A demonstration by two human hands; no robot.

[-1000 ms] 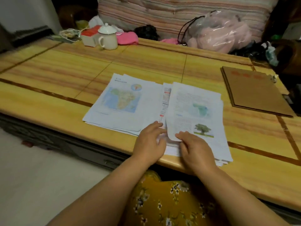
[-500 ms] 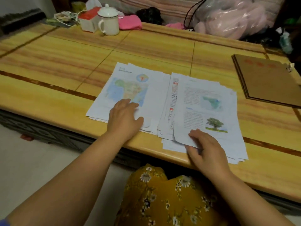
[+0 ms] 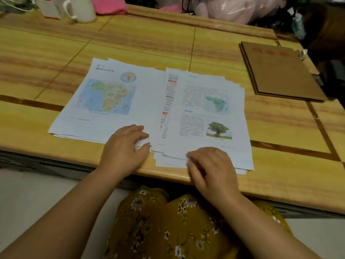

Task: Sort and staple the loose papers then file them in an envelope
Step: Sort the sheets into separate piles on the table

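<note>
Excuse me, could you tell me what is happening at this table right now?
A person is sorting loose printed pages on a wooden table. The left hand pinches the near corner of the stack topped by an Africa map page; the right hand rests curled on the near edge of the stack topped by a tree photo page. The two stacks overlap slightly. A brown envelope lies untouched to the far right. I can see no stapler.
</note>
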